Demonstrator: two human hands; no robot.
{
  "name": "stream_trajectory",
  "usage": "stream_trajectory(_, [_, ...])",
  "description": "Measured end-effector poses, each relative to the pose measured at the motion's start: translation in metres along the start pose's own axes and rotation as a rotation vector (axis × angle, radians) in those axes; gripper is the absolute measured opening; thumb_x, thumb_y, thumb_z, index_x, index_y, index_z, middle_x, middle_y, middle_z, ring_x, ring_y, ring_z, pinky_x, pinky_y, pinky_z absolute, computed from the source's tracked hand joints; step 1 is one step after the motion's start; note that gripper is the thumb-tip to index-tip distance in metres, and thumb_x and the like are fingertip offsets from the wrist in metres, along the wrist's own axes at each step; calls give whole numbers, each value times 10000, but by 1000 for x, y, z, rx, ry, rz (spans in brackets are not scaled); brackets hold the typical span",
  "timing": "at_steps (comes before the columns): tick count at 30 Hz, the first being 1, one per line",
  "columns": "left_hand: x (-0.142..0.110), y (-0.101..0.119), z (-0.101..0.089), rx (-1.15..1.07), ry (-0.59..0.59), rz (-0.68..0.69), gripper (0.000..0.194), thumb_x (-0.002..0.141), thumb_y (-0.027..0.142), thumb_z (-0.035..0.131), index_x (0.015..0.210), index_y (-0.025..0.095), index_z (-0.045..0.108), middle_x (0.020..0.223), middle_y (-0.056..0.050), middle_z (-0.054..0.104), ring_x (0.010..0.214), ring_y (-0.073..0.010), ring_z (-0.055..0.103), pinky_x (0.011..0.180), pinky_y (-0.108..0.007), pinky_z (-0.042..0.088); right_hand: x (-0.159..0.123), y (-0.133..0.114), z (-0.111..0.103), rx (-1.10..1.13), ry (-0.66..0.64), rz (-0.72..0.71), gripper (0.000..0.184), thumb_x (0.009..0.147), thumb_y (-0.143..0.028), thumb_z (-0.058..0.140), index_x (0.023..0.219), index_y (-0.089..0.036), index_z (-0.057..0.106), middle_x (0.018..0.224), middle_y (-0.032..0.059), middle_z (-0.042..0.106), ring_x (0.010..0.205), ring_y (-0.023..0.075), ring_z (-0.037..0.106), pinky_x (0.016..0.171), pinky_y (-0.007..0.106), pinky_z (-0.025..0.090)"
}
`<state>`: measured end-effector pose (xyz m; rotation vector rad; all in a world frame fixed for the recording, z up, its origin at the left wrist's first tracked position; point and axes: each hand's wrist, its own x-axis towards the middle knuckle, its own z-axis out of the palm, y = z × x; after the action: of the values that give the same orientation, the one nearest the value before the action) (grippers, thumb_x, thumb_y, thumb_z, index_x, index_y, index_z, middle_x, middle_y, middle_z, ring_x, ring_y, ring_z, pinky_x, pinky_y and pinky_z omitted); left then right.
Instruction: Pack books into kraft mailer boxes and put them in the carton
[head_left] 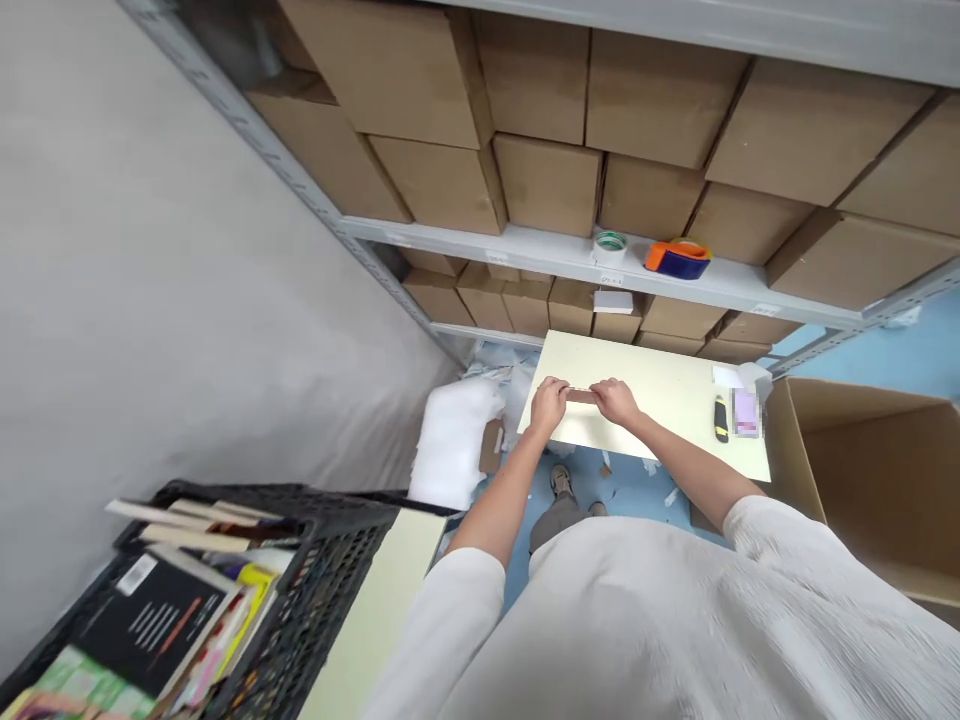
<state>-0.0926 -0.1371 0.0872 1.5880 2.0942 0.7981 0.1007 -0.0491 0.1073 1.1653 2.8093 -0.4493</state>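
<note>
My left hand and my right hand both rest on a pale table top, fingers curled round the two ends of a small flat brown piece, perhaps cardboard. It lies low on the table near its front left edge. What it is exactly is too small to tell.
A yellow-and-black cutter and a small pink item lie at the table's right. An open carton stands to the right. Shelves of brown boxes hold tape rolls and an orange-blue tape dispenser. A black crate of books sits lower left.
</note>
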Motion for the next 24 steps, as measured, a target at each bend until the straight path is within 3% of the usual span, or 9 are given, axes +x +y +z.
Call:
stream_trajectory(7, [58,-15,24,-20,-187,59,366,1023,115,504,1229,216,790,1310,-107,715,1225,-250,688,1140,-369,534,24,18,18,37,-37,217,403,1103,-235,432,1280,-196,792,1217,150,795,1145,317,670,956,395,453])
stream_trajectory(11, [76,-31,42,-30,-271,103,445,985,78,493,1321,208,755,1406,-115,681,1326,-250,656,1199,-380,514,36,19,35,34,-24,304,422,1116,-237,411,1309,-180,782,1229,171,788,1189,324,663,1008,416,447])
stream_trajectory(16, [80,-51,68,48,-378,78,532,920,61,554,1405,194,726,1597,-137,591,1543,-292,502,1306,-442,425,38,22,63,131,-132,339,401,1062,-189,495,1349,-202,774,1340,150,769,1235,315,673,1018,395,490])
stream_trajectory(24, [73,-69,83,84,-503,24,504,965,102,565,1437,215,701,1575,-124,621,1489,-298,555,1280,-449,442,52,42,83,207,-191,321,464,999,-153,523,1412,-211,726,1595,115,620,1384,299,609,1151,419,488])
